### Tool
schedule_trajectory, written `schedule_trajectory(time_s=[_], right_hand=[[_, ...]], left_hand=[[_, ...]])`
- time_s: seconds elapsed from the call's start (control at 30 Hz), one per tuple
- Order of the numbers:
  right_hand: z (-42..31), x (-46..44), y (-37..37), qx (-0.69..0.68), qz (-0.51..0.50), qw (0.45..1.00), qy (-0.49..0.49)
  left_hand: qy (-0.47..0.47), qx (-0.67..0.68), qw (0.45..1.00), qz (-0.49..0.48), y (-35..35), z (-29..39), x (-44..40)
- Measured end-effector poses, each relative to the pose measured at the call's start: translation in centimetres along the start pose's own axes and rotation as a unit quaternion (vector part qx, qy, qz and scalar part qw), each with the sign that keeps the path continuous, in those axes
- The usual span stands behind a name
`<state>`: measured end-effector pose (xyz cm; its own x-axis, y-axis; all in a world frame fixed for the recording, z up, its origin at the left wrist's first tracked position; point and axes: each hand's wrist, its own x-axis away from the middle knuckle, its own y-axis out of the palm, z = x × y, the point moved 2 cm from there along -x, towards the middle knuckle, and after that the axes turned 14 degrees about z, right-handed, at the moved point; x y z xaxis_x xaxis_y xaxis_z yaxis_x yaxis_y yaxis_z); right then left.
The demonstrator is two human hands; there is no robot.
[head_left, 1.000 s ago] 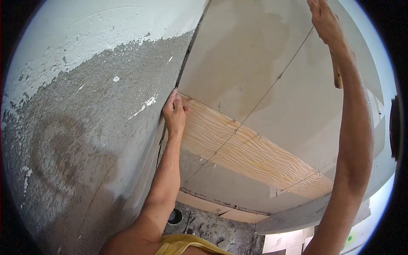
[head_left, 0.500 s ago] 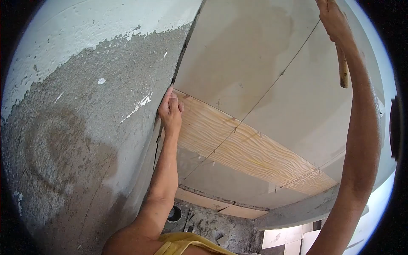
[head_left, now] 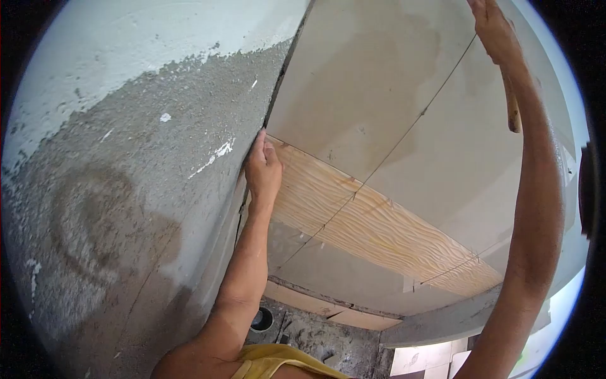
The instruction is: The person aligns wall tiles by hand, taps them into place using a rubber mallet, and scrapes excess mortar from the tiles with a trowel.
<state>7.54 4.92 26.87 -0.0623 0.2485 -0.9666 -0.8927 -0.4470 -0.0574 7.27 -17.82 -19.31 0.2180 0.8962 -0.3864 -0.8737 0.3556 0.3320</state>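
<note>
Wavy tile band (head_left: 379,230), in the head view, runs slantwise from the centre of the frame down to the lower right, with plain tiles (head_left: 341,88) above it and a grey surface below. At its upper left corner is the left hand (head_left: 264,172), index finger stretched up to the dark gap beside the rough wall (head_left: 151,145), thumb alongside and the other fingers tucked in; whether it pinches anything I cannot tell. The finger probably sits there to feel or steady that corner. In the upper right of the frame the right hand (head_left: 497,35) seems curled near a wooden handle (head_left: 512,107), but the top edge cuts the fingers off, so its closure and hold cannot be told. A thin string (head_left: 401,144) slants across the plain tiles and the band, likely stretched there as a guide for the faces. No brand or label shows, and no writing can be read; some marks on the plain tiles are too small to make out
</note>
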Motion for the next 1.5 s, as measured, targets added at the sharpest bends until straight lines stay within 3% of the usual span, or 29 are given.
schedule_trajectory(time_s=[0.03, 0.07, 0.23, 0.3, 0.33, 0.37, 0.43, 0.5, 0.87, 1.03, 1.13, 1.23, 1.4, 1.5], right_hand=[[0.0, -0.1, -0.1, -0.003, 0.006, 1.000, 0.000], [0.1, -0.1, 0.1, -0.009, 0.006, 1.000, 0.000], [-1.9, 1.0, -1.4, -0.022, 0.013, 1.000, -0.015], [-2.2, 0.3, -1.5, -0.020, -0.079, 0.996, 0.034], [-2.3, 0.4, -1.4, -0.017, -0.083, 0.996, 0.036], [-2.4, 0.5, -1.4, -0.024, -0.074, 0.997, 0.026], [-2.4, 0.7, -1.8, -0.025, -0.069, 0.997, 0.020], [-2.6, 0.5, -2.3, -0.012, -0.090, 0.996, 0.002], [-1.7, 0.5, -1.6, 0.001, -0.085, 0.996, 0.016], [-2.3, 0.9, -2.0, 0.002, -0.066, 0.998, -0.002], [-2.8, 1.5, -2.7, -0.010, -0.135, 0.990, 0.028], [-2.0, 2.0, -1.5, -0.010, -0.047, 0.999, -0.001], [-2.3, 1.0, -1.8, -0.009, -0.124, 0.990, 0.060], [-2.3, 1.1, -2.0, 0.001, -0.110, 0.993, 0.045]], left_hand=[[0.076, -0.096, 0.992, 0.008, 0.1, 0.6, -0.4], [0.085, -0.171, 0.982, -0.001, 0.1, 0.8, -0.5], [0.150, -0.201, 0.968, 0.004, 0.4, 0.6, -1.1], [0.186, -0.220, 0.958, 0.003, 0.4, 0.2, -0.4], [0.038, -0.107, 0.993, -0.033, 0.0, 2.4, 0.1], [-0.113, 0.010, 0.991, -0.068, -0.1, 3.9, 0.6], [-0.162, 0.055, 0.982, -0.076, 0.1, 4.1, 0.9], [-0.212, 0.181, 0.959, -0.051, 0.3, 3.7, 0.7], [-0.156, 0.234, 0.959, -0.020, -0.1, 1.1, 0.1], [-0.194, 0.272, 0.943, -0.006, -0.4, 1.1, 0.2], [-0.182, 0.275, 0.943, -0.038, -0.5, 1.7, 0.1], [-0.199, 0.269, 0.942, -0.038, -0.6, 1.9, 0.2], [-0.209, 0.280, 0.935, -0.052, -0.8, 1.6, 0.2], [-0.221, 0.291, 0.929, -0.062, -0.9, 1.3, 0.0]])
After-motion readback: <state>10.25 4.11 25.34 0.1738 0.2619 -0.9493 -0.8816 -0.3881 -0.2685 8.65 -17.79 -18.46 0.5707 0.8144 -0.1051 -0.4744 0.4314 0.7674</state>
